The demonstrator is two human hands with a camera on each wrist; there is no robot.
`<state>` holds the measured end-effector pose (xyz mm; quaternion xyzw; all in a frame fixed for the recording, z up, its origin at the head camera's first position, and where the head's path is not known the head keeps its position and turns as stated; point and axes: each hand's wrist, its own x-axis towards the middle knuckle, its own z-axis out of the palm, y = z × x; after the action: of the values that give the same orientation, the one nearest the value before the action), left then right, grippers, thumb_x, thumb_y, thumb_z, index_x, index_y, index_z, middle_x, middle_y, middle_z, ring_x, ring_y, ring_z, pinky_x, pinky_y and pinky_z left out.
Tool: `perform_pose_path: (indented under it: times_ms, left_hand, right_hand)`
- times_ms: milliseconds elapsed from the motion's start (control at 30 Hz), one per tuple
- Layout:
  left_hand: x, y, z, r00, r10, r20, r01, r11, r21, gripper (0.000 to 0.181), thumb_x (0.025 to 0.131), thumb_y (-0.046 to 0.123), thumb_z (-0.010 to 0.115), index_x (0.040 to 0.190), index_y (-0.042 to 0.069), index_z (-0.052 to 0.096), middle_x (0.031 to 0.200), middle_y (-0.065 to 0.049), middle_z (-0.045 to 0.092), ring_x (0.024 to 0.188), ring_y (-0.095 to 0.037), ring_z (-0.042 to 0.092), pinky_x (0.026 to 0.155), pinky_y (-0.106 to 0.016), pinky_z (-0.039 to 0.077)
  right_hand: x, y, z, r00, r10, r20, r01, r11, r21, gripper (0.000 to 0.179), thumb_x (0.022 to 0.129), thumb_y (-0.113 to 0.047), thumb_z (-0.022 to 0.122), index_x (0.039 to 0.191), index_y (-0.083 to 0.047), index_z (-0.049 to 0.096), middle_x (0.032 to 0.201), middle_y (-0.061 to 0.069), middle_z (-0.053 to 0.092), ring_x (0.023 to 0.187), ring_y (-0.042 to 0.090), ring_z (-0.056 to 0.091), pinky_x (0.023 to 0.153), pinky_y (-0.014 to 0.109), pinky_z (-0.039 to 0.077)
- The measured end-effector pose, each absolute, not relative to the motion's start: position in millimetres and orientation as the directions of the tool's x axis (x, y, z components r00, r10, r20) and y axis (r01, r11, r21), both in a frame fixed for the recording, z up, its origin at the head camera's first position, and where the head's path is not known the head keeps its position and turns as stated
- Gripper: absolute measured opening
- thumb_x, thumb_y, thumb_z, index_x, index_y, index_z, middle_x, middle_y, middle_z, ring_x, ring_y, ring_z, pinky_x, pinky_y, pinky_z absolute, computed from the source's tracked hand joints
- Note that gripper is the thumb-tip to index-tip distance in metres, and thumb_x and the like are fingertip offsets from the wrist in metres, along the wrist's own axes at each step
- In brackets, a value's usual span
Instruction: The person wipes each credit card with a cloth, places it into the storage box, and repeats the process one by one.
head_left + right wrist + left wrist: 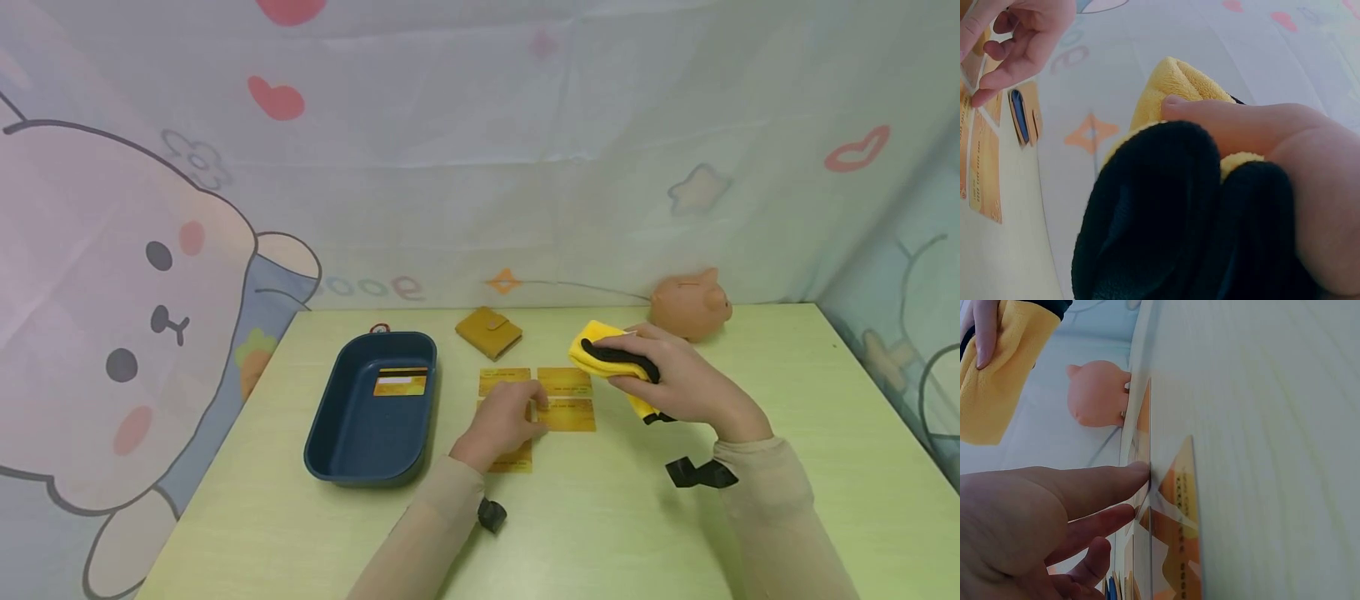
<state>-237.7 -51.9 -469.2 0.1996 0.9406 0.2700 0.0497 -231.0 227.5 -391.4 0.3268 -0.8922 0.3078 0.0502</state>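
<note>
My right hand [678, 379] grips a folded yellow cloth [592, 333] with black edging, held above the table at the right of several gold bank cards. In the right wrist view the thumb lies over the cloth [1175, 81]. My left hand [506, 421] reaches over the cards, its fingertips touching the left end of the lower right card [572, 415]. Above that lies the upper right card [566, 381]; the upper left card [504, 379] is beside it. A lower left card [517, 460] is partly hidden under my left hand.
A dark blue tray [322, 442] stands at the left with one card [401, 385] inside. Behind the cards lies a mustard wallet [487, 332]. An orange piggy bank [688, 307] sits at the back right. A small red-rimmed round thing [380, 327] shows behind the tray.
</note>
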Motion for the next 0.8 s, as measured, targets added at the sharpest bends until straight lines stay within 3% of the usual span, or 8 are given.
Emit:
perform_pose_path:
  times_ms: [400,800]
  left_hand:
    - [-239.5,-48.5,-466.9,-0.909,0.418,-0.004,0.359,0.786,0.503,0.028,0.085,0.019,0.090,0.107,0.015,0.072,0.089,0.002,0.066,0.070,-0.012,0.052,0.068,-0.026,0.049]
    - [-242.8,-44.4,-464.6,-0.899,0.438,-0.033,0.368,0.793,0.486,0.041,0.085,0.017,0.090,0.120,0.014,0.070,0.113,0.001,0.069,0.097,-0.016,0.060,0.090,-0.031,0.055]
  right_hand:
    - [-232.7,228.1,-393.0,-0.777,-0.551,0.305,-0.622,0.595,-0.509,0.049,0.099,-0.021,0.076,0.146,-0.025,0.064,0.131,0.005,0.063,0.110,0.020,0.065,0.087,0.043,0.058]
    - [-233.0,227.5,-392.9,-0.778,-0.546,0.311,-0.622,0.598,-0.505,0.049,0.097,-0.019,0.078,0.144,-0.024,0.065,0.129,0.005,0.063,0.106,0.019,0.064,0.085,0.041,0.058]
